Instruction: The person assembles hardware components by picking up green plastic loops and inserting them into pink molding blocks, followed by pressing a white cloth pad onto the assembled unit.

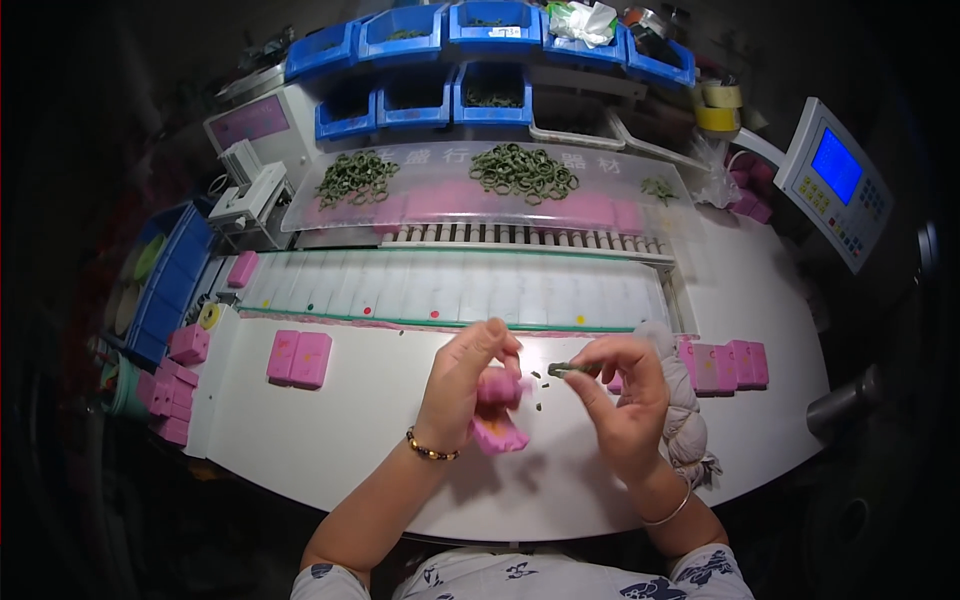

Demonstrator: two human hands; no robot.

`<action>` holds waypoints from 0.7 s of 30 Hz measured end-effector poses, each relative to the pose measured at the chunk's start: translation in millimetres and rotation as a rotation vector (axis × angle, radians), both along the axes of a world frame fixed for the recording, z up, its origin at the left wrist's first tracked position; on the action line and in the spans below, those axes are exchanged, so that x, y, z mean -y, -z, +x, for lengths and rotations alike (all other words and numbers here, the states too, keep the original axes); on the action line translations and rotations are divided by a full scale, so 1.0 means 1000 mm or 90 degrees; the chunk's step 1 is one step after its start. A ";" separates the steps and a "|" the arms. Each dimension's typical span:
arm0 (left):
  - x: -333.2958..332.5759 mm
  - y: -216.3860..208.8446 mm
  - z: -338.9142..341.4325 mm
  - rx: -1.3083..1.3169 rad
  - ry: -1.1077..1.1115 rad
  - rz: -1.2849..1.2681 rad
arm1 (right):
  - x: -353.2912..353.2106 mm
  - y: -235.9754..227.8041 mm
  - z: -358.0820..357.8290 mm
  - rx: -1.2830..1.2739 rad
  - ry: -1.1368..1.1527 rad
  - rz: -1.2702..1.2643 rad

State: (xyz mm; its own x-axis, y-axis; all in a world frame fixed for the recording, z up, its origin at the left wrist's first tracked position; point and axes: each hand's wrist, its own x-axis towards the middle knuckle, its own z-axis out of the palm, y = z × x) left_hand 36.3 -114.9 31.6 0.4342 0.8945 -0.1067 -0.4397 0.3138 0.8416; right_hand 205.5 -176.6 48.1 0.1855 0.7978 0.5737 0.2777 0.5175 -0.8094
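My left hand (455,390) is closed round a pink rubber mould (499,436), which looks split, its lower flap hanging under the fingers; motion blurs part of it. Between the thumb and fingertips of my right hand (630,400) is a small dark green piece (560,370), probably a wax ring, apart from the mould. Its full shape is partly hidden by the fingers. A few green crumbs (540,407) lie on the white tabletop (400,490) between the hands. A bundle of pale cloth (686,425) lies just beyond my right wrist.
Pink moulds (300,359) sit at the left, with several more (722,366) at the right. Two heaps of green rings (525,172) lie on a clear shelf (430,210). Blue bins (400,33) line the back. A control panel (836,185) with a blue screen stands at the right.
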 end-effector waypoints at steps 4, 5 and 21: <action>0.009 0.002 -0.002 -0.142 0.132 0.116 | -0.008 0.009 0.012 -0.177 -0.054 -0.101; 0.011 0.000 0.001 -0.140 0.135 0.116 | -0.007 0.010 0.013 -0.164 -0.049 -0.098; 0.012 0.000 -0.005 -0.136 0.094 0.100 | -0.004 -0.007 0.004 0.419 0.039 0.144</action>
